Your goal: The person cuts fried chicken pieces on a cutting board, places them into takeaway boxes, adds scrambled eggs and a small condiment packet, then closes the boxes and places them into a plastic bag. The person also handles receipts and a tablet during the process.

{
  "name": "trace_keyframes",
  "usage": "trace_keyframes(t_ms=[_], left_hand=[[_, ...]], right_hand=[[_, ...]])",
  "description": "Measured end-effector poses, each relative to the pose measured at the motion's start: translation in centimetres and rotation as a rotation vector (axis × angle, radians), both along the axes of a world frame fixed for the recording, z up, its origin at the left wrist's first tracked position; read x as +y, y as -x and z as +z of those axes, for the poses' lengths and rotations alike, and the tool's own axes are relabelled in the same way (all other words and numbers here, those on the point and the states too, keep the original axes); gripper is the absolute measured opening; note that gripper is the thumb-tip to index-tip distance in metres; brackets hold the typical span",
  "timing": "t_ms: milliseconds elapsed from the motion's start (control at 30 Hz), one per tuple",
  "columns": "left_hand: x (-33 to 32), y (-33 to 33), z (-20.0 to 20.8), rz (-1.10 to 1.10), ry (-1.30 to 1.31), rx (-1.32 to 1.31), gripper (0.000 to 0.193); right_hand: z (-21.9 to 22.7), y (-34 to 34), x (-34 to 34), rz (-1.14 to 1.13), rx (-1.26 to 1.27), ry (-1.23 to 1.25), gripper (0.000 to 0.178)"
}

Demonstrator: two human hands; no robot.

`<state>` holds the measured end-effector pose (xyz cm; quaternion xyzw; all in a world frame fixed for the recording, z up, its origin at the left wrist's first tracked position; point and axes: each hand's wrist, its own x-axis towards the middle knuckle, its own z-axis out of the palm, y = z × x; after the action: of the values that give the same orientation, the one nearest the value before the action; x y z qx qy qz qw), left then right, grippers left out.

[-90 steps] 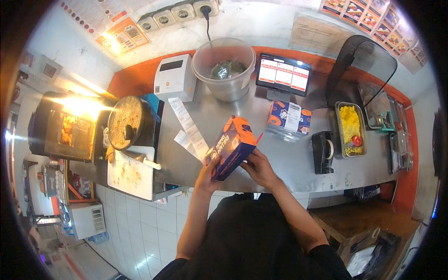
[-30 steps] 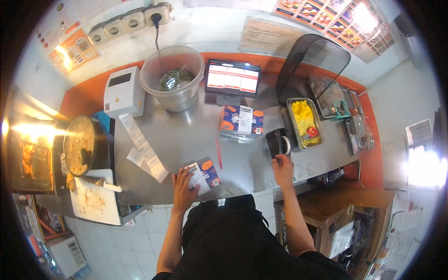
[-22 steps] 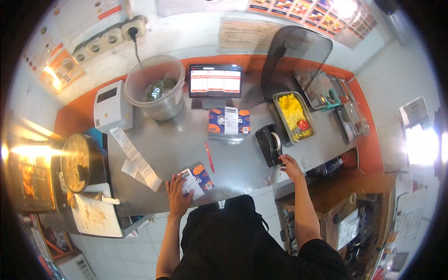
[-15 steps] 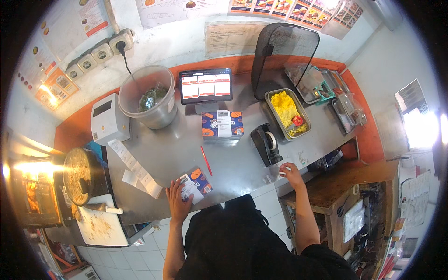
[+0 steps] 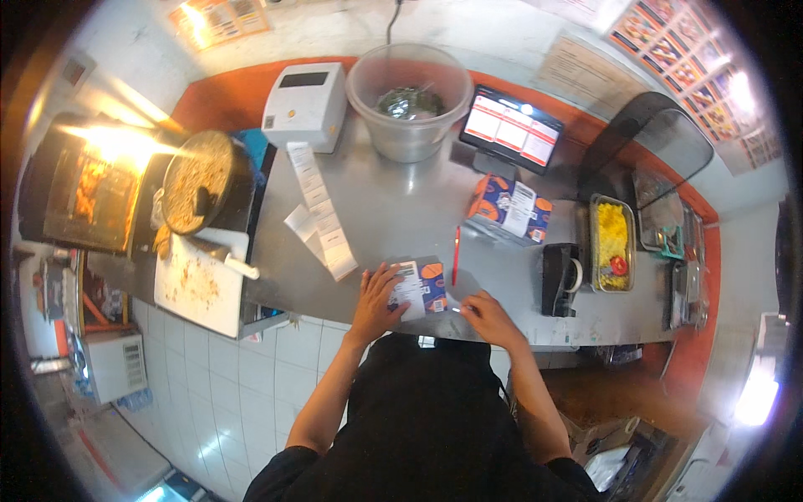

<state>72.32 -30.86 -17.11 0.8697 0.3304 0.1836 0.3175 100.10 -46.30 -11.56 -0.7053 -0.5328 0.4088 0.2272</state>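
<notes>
Head view: a small flat blue-and-orange cardboard box with a white label (image 5: 416,289) lies at the near edge of the grey steel tabletop (image 5: 393,209), right in front of the person, where both hands can reach it without stretching. The left hand (image 5: 376,301) rests on the box's left end, fingers spread over it, probably to keep it from sliding. The right hand (image 5: 489,318) sits just beside the box's right end, fingers drawn together as if pinching something small (too tiny to tell what).

A red pen (image 5: 456,255) lies just beyond the box, handy for marking. Further back stands a second blue-and-orange box with a white label (image 5: 508,209), set apart. A long white paper receipt strip (image 5: 322,213) trails from the white label printer (image 5: 305,105) toward the person. A black tape dispenser (image 5: 559,279) stands to the right, near a metal tray of yellow food (image 5: 612,243).
</notes>
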Motion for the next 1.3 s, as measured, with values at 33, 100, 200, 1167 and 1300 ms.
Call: trace_keyframes(t_ms=[33, 100, 200, 1167, 1300], left_hand=[[0.0, 0.1, 0.1, 0.005, 0.005, 0.000, 0.059], [-0.1, 0.1, 0.3, -0.001, 0.015, -0.008, 0.060], [0.0, 0.1, -0.4, -0.006, 0.018, -0.008, 0.062], [0.0, -0.7, -0.5, 0.001, 0.012, -0.006, 0.066], [0.1, -0.2, -1.3, 0.006, 0.010, -0.010, 0.066]], right_hand=[[1.0, 2.3, 3.0, 0.033, 0.034, 0.044, 0.027], [-0.8, 5.6, 6.6, 0.089, -0.111, 0.012, 0.029], [-3.1, 7.2, 9.4, 0.002, -0.387, 0.050, 0.037], [-7.5, -15.6, -21.5, -0.715, -0.718, 0.206, 0.025], [-7.3, -16.6, -20.3, -0.311, -0.203, 0.354, 0.022]])
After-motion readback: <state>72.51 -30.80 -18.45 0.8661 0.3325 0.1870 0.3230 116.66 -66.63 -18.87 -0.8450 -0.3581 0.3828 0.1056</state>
